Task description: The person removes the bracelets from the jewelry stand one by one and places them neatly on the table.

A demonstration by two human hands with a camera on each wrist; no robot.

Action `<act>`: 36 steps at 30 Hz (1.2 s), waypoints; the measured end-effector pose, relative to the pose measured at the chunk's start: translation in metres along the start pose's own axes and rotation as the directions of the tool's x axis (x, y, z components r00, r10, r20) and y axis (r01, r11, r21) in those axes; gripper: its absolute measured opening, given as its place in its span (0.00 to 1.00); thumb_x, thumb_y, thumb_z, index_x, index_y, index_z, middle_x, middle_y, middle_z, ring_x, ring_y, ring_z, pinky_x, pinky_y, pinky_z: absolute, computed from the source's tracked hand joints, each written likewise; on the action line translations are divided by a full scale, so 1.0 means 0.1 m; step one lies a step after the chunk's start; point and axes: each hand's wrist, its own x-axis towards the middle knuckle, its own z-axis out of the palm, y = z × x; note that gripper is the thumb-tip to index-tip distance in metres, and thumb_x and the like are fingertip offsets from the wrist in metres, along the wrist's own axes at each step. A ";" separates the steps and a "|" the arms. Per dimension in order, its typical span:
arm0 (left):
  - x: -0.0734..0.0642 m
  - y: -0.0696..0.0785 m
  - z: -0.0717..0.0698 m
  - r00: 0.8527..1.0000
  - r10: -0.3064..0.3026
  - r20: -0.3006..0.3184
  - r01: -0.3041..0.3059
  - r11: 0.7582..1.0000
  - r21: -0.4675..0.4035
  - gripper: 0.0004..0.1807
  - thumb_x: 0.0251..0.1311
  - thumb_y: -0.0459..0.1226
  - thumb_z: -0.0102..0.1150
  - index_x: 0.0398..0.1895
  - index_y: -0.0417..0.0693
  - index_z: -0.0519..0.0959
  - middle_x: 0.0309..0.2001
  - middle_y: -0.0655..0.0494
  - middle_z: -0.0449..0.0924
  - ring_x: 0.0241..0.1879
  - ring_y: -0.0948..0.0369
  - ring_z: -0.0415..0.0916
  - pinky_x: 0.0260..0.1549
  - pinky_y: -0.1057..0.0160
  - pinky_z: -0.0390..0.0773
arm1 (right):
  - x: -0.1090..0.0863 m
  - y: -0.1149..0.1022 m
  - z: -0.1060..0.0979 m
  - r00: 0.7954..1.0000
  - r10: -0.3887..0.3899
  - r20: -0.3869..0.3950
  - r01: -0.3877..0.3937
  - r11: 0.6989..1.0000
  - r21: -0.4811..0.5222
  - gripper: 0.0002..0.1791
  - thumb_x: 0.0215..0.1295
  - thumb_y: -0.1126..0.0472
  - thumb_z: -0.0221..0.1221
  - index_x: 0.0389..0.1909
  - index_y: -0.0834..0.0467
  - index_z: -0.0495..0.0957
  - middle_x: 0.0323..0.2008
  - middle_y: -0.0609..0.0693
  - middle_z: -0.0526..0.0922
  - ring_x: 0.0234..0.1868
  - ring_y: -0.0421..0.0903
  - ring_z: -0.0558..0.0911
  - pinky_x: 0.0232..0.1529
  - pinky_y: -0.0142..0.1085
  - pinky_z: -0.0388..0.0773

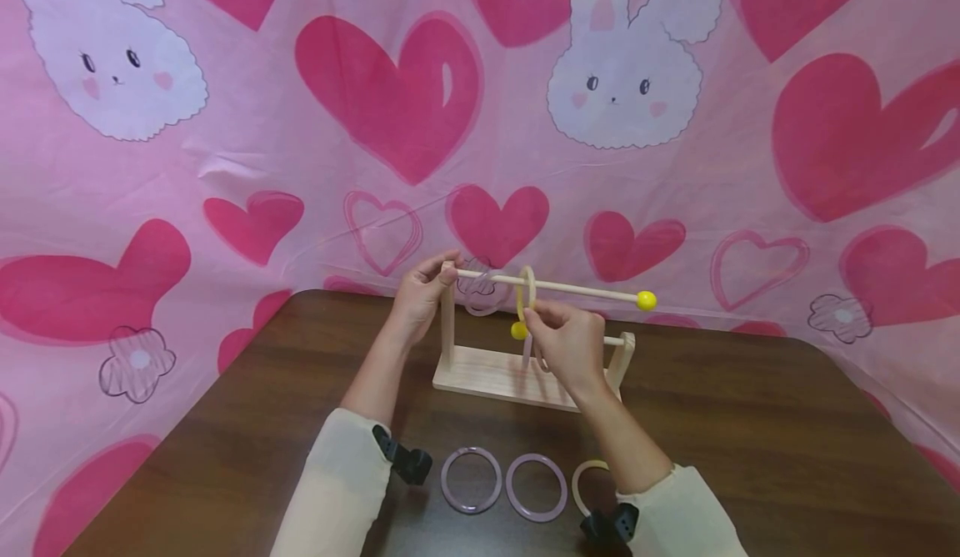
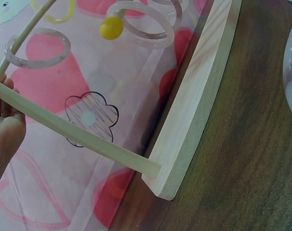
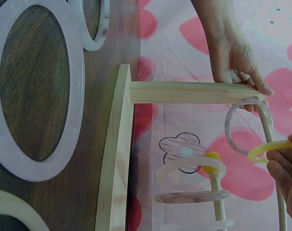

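Observation:
A wooden bangle rack [image 1: 495,376] has a tall post on the left and a short one on the right, each bearing a sideways rod. My left hand [image 1: 417,301] grips the top of the tall post. My right hand [image 1: 570,348] pinches a yellow bangle [image 3: 269,146], which encircles the upper rod [image 1: 592,290] partway along. Between that bangle and the tall post, a translucent greyish bangle [image 2: 37,65] hangs on the same rod. Several bangles, among them a brownish one [image 3: 192,197], hang on the lower rod, partly hidden behind my right hand in the head view.
In front of the rack, a greyish-purple bangle [image 1: 446,480], a lilac bangle [image 1: 562,488] and a pale yellow bangle [image 1: 576,490] lie on the brown table [image 1: 247,457]. Yellow balls [image 1: 647,300] cap the rods' free ends. A pink heart-patterned cloth [image 1: 525,157] hangs behind.

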 end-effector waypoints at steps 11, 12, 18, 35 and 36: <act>0.00 0.00 -0.01 1.000 -0.004 0.013 0.004 1.000 -0.009 0.21 0.31 0.50 0.70 0.35 0.61 0.82 0.37 0.59 0.81 0.42 0.66 0.74 0.48 0.68 0.69 | -0.02 0.02 -0.03 0.998 -0.053 -0.042 0.055 0.998 0.037 0.05 0.52 0.68 0.65 0.31 0.65 0.84 0.17 0.53 0.82 0.07 0.39 0.72 0.06 0.26 0.66; 0.00 0.00 -0.01 1.000 -0.004 0.013 0.004 1.000 -0.007 0.20 0.31 0.50 0.70 0.35 0.61 0.83 0.37 0.59 0.81 0.42 0.66 0.74 0.48 0.68 0.69 | -0.02 0.02 -0.03 0.998 -0.050 -0.047 0.052 0.998 0.043 0.05 0.52 0.68 0.65 0.31 0.65 0.85 0.17 0.53 0.82 0.08 0.40 0.73 0.06 0.26 0.66; 0.00 0.00 -0.02 1.000 -0.004 0.015 0.004 1.000 -0.006 0.20 0.33 0.49 0.69 0.36 0.59 0.82 0.37 0.57 0.81 0.42 0.65 0.74 0.47 0.68 0.69 | -0.03 0.03 -0.04 0.991 -0.055 -0.118 0.060 0.997 0.038 0.07 0.50 0.69 0.66 0.32 0.67 0.84 0.23 0.57 0.83 0.19 0.46 0.82 0.16 0.25 0.74; 0.00 0.01 0.00 1.000 -0.014 -0.013 0.014 1.000 0.015 0.21 0.31 0.50 0.69 0.36 0.58 0.82 0.46 0.40 0.78 0.42 0.65 0.74 0.49 0.67 0.69 | -0.05 0.06 -0.13 0.961 -0.190 -0.201 0.170 0.979 -0.115 0.09 0.46 0.68 0.69 0.31 0.65 0.85 0.23 0.55 0.84 0.22 0.46 0.83 0.22 0.29 0.77; -0.01 0.01 0.00 1.000 -0.015 -0.013 0.015 1.000 0.014 0.21 0.31 0.49 0.69 0.36 0.58 0.82 0.45 0.41 0.79 0.42 0.64 0.74 0.49 0.67 0.69 | -0.06 0.06 -0.13 0.959 -0.199 -0.201 0.180 0.978 -0.108 0.09 0.46 0.69 0.68 0.31 0.66 0.84 0.23 0.56 0.84 0.22 0.46 0.83 0.21 0.31 0.77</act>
